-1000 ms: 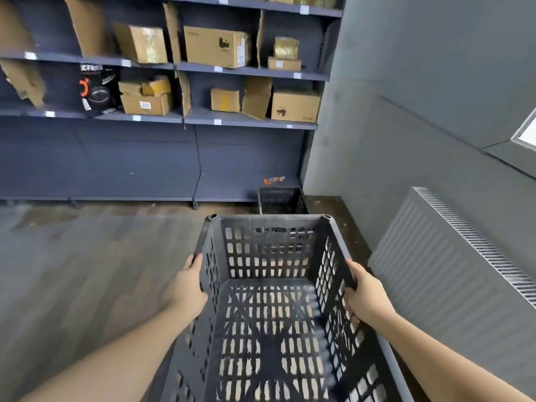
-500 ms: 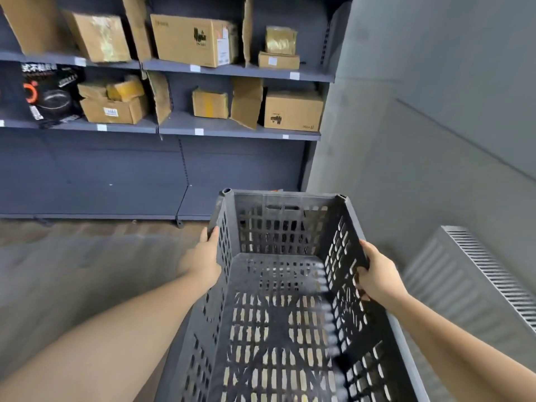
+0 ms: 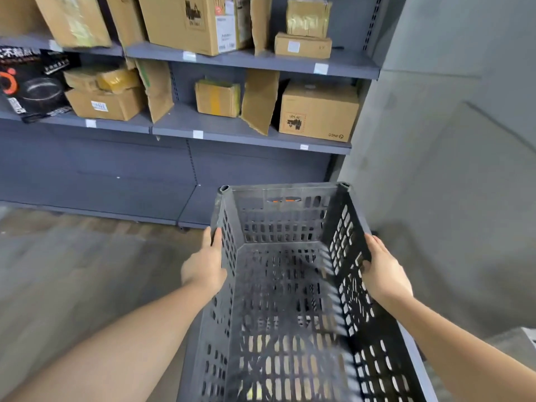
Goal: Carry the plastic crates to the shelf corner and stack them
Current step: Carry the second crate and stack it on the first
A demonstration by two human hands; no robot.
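Shelving (image 3: pixel 249 140) fills more of the view than a second ago, and the crate on the floor in the corner is now hidden behind the carried crate (image 3: pixel 290 285). Left hand (image 3: pixel 204 266) and right hand (image 3: pixel 385 274) grip its opposite long walls, fingers curled over the rims. Lowering it onto that hidden crate looks close.

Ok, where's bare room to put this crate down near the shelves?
Bare floor lies left of the crate, in front of the shelf base. The corner floor beyond the crate's far rim is hidden, so I cannot tell. The shelves above are crowded with cardboard boxes. Both the left hand and right hand hold the crate's sides.
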